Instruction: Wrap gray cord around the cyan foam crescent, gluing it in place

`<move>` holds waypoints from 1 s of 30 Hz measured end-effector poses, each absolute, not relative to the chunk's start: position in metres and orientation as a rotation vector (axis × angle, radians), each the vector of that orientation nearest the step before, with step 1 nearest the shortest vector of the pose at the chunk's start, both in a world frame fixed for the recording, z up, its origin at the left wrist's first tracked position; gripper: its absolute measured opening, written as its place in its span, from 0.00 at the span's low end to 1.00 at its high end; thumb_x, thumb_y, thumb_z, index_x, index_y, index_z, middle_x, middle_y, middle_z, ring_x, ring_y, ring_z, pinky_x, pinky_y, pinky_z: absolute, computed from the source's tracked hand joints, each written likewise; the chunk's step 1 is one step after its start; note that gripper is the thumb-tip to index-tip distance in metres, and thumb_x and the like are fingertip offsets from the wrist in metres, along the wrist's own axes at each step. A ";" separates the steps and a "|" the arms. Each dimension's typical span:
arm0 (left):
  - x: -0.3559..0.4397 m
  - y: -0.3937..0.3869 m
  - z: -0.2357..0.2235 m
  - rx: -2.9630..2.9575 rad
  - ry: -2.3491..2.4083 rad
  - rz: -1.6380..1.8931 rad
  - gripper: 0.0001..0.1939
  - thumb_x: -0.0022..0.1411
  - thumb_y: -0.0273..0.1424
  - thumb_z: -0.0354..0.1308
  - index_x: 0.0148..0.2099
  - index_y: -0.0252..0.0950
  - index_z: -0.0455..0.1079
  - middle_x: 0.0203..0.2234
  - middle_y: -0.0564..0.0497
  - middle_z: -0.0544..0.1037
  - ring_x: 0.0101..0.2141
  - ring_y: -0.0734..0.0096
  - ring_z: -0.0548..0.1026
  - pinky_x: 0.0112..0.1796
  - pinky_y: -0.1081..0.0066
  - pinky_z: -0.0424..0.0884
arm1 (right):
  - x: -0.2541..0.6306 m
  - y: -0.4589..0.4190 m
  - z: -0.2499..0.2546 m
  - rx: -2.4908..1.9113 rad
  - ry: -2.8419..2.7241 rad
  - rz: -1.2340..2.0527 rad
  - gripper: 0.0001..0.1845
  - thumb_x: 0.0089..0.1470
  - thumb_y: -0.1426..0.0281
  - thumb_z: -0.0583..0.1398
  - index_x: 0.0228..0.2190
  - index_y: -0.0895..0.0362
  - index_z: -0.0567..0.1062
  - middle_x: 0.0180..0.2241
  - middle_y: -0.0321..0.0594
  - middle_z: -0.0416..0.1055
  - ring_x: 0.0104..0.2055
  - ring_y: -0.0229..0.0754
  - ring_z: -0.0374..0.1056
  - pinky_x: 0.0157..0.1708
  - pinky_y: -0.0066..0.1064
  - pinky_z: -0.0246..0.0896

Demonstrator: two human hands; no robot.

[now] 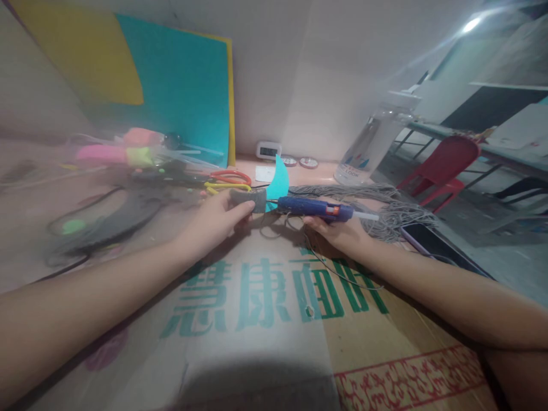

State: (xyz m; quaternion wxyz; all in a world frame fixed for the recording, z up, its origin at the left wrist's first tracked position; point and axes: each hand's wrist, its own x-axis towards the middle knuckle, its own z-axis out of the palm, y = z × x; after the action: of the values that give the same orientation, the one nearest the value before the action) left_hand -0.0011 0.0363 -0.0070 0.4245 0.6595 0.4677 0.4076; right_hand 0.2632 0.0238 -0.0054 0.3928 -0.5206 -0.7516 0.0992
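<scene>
My left hand (231,216) is closed on a short grey band-like piece (259,200), pinching it between thumb and fingers. A curved, pointed turquoise paper piece (279,180) stands up right beside it; I cannot tell whether the two are joined. My right hand (338,228) grips a blue hot glue gun (306,206), with a whitish glue stick (367,216) poking out of its back end. The gun's nozzle points left and reaches the grey piece's right edge. Part of the gun's handle is hidden by my fingers.
Scissors (231,178) with red and yellow handles lie behind my left hand. A bundle of grey cord (398,211), a phone (440,245) and a clear bottle (368,142) are at the right. Turquoise card (184,85) leans on the wall, near a small digital clock (269,150).
</scene>
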 end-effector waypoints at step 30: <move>-0.002 0.035 -0.006 1.732 1.189 0.960 0.15 0.61 0.44 0.55 0.31 0.38 0.64 0.22 0.55 0.72 0.25 0.70 0.70 0.28 0.70 0.63 | 0.262 0.023 0.001 -1.321 -1.899 0.264 0.13 0.48 0.62 0.64 0.25 0.52 0.64 0.24 0.37 0.65 0.29 0.45 0.67 0.34 0.43 0.71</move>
State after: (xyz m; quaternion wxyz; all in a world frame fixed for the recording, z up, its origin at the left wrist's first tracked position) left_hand -0.0020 0.0350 -0.0063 0.4040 0.6861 0.4708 0.3801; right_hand 0.2615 0.0231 0.0007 0.3954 -0.5210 -0.7492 0.1043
